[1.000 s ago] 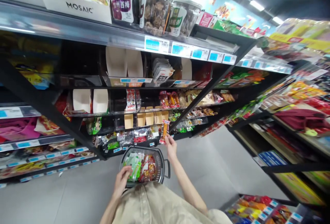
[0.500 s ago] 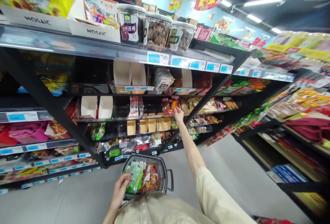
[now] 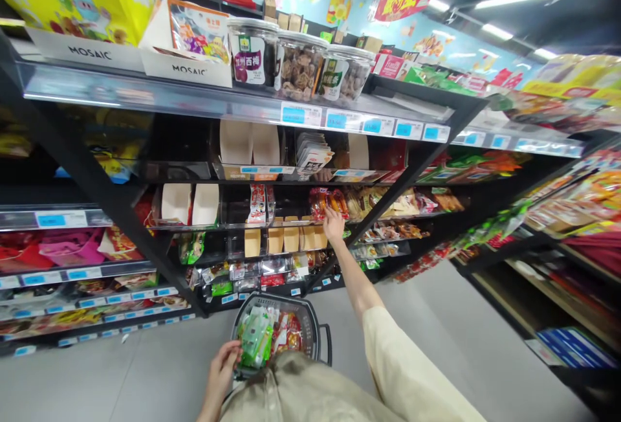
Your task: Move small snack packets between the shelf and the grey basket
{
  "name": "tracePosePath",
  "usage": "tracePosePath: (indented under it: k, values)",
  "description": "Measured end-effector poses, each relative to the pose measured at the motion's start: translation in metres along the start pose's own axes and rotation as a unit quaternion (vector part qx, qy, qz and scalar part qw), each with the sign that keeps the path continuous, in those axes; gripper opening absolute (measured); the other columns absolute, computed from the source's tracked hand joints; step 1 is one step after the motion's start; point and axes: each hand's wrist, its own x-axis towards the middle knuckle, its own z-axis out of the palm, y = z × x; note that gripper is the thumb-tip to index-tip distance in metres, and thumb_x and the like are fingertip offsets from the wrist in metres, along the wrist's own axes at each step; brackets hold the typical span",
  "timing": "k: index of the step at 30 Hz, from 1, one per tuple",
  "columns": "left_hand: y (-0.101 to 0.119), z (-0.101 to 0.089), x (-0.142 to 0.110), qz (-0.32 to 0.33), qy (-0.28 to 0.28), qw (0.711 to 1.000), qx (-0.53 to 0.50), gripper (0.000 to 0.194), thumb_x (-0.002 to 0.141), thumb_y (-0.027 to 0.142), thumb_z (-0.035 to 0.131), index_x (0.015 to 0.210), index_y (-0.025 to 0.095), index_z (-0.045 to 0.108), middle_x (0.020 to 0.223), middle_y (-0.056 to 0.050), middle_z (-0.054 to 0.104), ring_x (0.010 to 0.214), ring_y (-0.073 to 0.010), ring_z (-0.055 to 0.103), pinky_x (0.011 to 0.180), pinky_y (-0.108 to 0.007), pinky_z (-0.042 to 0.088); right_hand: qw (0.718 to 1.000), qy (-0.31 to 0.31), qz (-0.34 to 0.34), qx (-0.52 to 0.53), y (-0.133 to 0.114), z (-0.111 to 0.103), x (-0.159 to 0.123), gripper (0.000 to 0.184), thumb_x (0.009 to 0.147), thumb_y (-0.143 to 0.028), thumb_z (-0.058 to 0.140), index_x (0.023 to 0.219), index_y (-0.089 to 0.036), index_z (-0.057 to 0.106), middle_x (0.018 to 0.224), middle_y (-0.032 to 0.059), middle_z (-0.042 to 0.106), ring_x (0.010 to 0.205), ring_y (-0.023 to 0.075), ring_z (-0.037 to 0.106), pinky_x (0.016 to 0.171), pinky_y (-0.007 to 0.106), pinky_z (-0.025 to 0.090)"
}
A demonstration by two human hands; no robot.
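My right hand [image 3: 334,226] reaches out to the middle shelf, its fingers stretched against several red snack packets [image 3: 330,202] with orange contents. It appears to touch them from the front, without a visible grip. Below, my left hand [image 3: 224,365] is beside the left rim of a dark grey shopping basket [image 3: 313,325], fingers loosely bent and apart, holding nothing that I can see. Inside the basket, green and clear packets [image 3: 256,338] lie on the left and red packets [image 3: 290,333] on the right.
Clear-lidded jars [image 3: 301,66] stand on the top shelf above a row of price tags [image 3: 339,119]. Pale cardboard boxes [image 3: 252,242] sit left of my right hand. A black slanted shelf post [image 3: 383,205] is just right of it. Another shelf unit [image 3: 514,279] flanks the aisle.
My right hand has shifted from a pinch at an orange packet to fingers stretched against the packets, which now stand more upright. My left hand has moved slightly left and down, off the green packets.
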Motion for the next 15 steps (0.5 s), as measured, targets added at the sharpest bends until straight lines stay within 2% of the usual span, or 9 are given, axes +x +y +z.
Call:
tracePosePath:
  k: [2, 5, 7, 9, 12, 14, 15]
  values:
    - [0.000, 0.003, 0.002, 0.007, -0.015, 1.000, 0.018, 0.072, 0.049, 0.084, 0.071, 0.082, 0.021, 0.074, 0.074, -0.008, 0.077, 0.071, -0.0284, 0.071, 0.063, -0.035, 0.055, 0.998, -0.039, -0.021, -0.051, 0.003, 0.001, 0.000, 0.050, 0.104, -0.025, 0.032, 0.147, -0.020, 0.057, 0.152, 0.0113, 0.059, 0.138, 0.0294, 0.045, 0.116, 0.048, 0.035]
    - [0.001, 0.007, 0.004, 0.027, -0.054, 0.997, 0.054, 0.073, 0.055, 0.086, 0.067, 0.087, 0.021, 0.074, 0.076, -0.009, 0.078, 0.074, -0.0297, 0.072, 0.068, -0.038, 0.057, 0.996, -0.067, -0.007, -0.063, 0.006, -0.001, 0.006, 0.049, 0.106, -0.033, 0.033, 0.145, -0.018, 0.059, 0.153, 0.0125, 0.058, 0.138, 0.0301, 0.046, 0.114, 0.046, 0.037]
    - [0.003, 0.009, 0.005, 0.052, -0.082, 0.992, 0.084, 0.070, 0.062, 0.085, 0.064, 0.089, 0.021, 0.074, 0.079, -0.009, 0.078, 0.078, -0.0307, 0.073, 0.075, -0.041, 0.058, 0.995, -0.072, -0.005, -0.063, 0.006, -0.002, 0.006, 0.049, 0.106, -0.038, 0.036, 0.145, -0.018, 0.058, 0.157, 0.0130, 0.054, 0.141, 0.0308, 0.042, 0.114, 0.046, 0.037]
    - [0.003, 0.009, 0.003, 0.082, -0.106, 0.984, 0.117, 0.065, 0.070, 0.082, 0.059, 0.093, 0.022, 0.074, 0.083, -0.008, 0.079, 0.083, -0.0309, 0.074, 0.083, -0.042, 0.058, 0.997, -0.047, -0.015, -0.055, 0.007, 0.001, -0.006, 0.051, 0.106, -0.041, 0.036, 0.147, -0.017, 0.056, 0.160, 0.0144, 0.050, 0.144, 0.0308, 0.039, 0.114, 0.047, 0.037]
    - [0.001, 0.007, -0.003, 0.118, -0.144, 0.965, 0.184, 0.056, 0.081, 0.072, 0.054, 0.100, 0.023, 0.073, 0.090, -0.009, 0.080, 0.088, -0.0297, 0.075, 0.087, -0.040, 0.057, 0.998, 0.040, -0.056, -0.003, 0.016, 0.013, -0.053, 0.051, 0.107, -0.038, 0.031, 0.146, -0.015, 0.055, 0.156, 0.0165, 0.051, 0.143, 0.0276, 0.041, 0.116, 0.044, 0.037]
    - [-0.004, 0.003, -0.008, 0.123, -0.178, 0.945, 0.245, 0.049, 0.086, 0.064, 0.051, 0.104, 0.024, 0.073, 0.095, -0.008, 0.080, 0.091, -0.0284, 0.075, 0.088, -0.038, 0.057, 0.994, 0.079, -0.066, 0.041, 0.028, 0.027, -0.103, 0.049, 0.107, -0.036, 0.030, 0.140, -0.014, 0.058, 0.149, 0.0169, 0.055, 0.139, 0.0255, 0.046, 0.116, 0.043, 0.037]
    - [-0.007, 0.000, -0.010, 0.118, -0.198, 0.932, 0.280, 0.044, 0.088, 0.057, 0.050, 0.107, 0.025, 0.074, 0.099, -0.007, 0.081, 0.094, -0.0274, 0.075, 0.089, -0.037, 0.056, 0.994, 0.077, -0.058, 0.057, 0.036, 0.036, -0.133, 0.047, 0.106, -0.036, 0.031, 0.137, -0.014, 0.060, 0.145, 0.0166, 0.058, 0.136, 0.0252, 0.048, 0.116, 0.043, 0.038]
